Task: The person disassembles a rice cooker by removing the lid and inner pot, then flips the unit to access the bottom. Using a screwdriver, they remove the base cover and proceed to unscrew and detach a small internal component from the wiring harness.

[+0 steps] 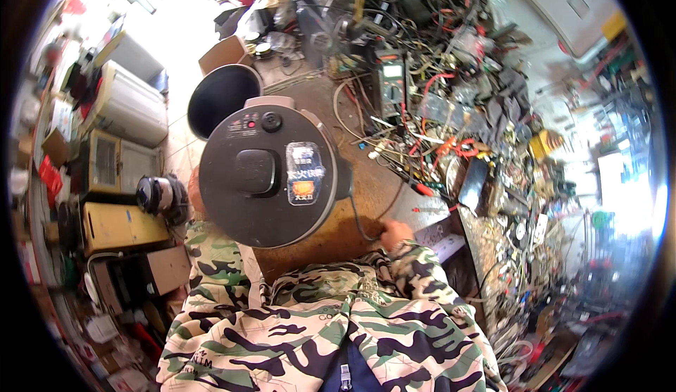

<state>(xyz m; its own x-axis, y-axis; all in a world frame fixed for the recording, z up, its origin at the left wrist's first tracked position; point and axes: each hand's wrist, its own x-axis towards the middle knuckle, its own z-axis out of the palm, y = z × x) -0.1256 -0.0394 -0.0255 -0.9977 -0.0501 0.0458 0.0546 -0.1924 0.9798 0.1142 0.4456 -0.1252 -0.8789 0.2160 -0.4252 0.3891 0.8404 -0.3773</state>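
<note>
A round dark electric pressure cooker (239, 216) stands on the workbench in front of me. Its lid has a raised handle, a round knob and a worn sticker. My left hand (194, 193) is at the cooker's left side, its fingers hidden by the lid's edge. From the right side of the cooker a dark power cord (358, 217) curves down toward me. My right hand (396, 236) is closed on this cord near the bench's front edge.
Behind the cooker's left side is a black round pot (224, 98). A multimeter (391, 82) with red leads stands at the back right among tangled wires and tools (451, 128). At left, a small appliance (160, 196) rests by a yellow cabinet (123, 227).
</note>
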